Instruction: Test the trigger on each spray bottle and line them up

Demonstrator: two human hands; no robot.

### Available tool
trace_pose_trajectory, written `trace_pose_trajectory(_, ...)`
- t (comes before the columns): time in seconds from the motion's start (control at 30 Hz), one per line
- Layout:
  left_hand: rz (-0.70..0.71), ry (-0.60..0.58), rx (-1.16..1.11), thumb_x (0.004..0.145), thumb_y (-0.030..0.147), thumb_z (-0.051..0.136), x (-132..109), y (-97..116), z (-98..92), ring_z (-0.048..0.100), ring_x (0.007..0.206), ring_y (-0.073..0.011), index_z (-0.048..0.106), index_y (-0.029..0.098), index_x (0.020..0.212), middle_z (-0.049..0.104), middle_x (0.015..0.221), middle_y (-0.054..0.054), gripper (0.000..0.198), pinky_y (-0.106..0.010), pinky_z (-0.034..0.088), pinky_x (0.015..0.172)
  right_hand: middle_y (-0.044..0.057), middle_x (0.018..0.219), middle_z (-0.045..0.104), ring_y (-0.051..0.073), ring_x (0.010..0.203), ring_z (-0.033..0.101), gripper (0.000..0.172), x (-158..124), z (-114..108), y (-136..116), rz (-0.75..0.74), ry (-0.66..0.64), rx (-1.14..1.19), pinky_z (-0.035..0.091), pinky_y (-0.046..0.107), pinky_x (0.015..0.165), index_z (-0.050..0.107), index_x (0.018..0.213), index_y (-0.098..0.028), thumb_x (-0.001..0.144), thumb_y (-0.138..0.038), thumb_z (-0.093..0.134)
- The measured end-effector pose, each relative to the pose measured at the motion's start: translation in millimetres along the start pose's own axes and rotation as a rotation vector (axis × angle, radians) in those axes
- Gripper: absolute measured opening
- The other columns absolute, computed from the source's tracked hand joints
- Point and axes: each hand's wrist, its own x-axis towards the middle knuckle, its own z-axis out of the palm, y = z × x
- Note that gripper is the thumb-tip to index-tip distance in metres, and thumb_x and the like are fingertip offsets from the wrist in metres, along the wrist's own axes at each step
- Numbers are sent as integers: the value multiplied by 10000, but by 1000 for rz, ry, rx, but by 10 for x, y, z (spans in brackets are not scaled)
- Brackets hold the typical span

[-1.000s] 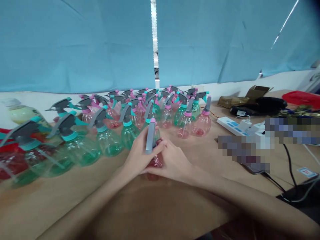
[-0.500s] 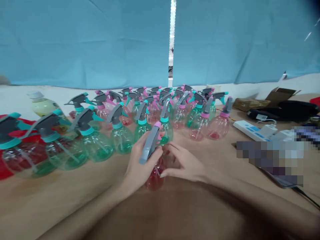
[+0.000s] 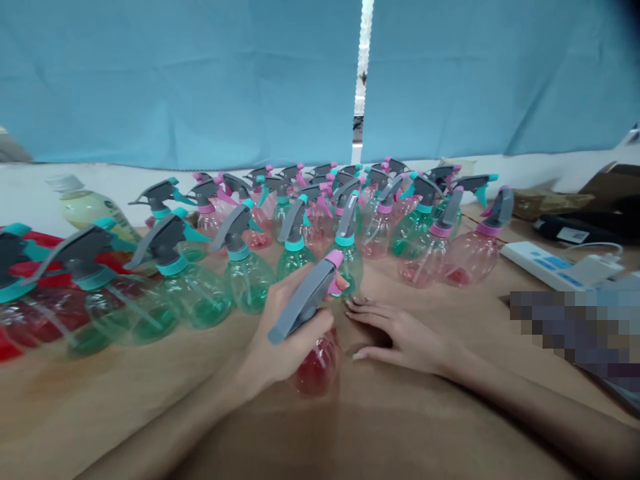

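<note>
My left hand is wrapped round the neck of a pink spray bottle with a grey trigger head and a pink nozzle. The bottle stands near the middle of the table, and my fingers hide its collar. To its right, my right hand rests by the tabletop with fingers apart and nothing in them, clear of the bottle. Just beyond my left hand stands a green spray bottle with a turquoise collar. Another green spray bottle is to its left.
Several more green and pink spray bottles crowd the back and left of the table. A bottle of pale yellow liquid is at the back left. On the right lie a white power strip, a black object and a cardboard box.
My right hand has come away from the pink spray bottle and moved right, its fingers opening out. My left hand still holds the bottle. The view has shifted slightly.
</note>
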Motion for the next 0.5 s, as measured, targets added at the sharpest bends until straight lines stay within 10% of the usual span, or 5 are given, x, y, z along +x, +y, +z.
trace_pose_trajectory(0.5,-76,-66,-45,727,129,470,-23,-26,-4,526,663,-153,516,233,761,539,737,19,119,-302,410,616,112,1379,488,251,1300,416,652,-14,-1,-8,-29,20,4,343,459,1082,445,1362,-178,839,-558,534)
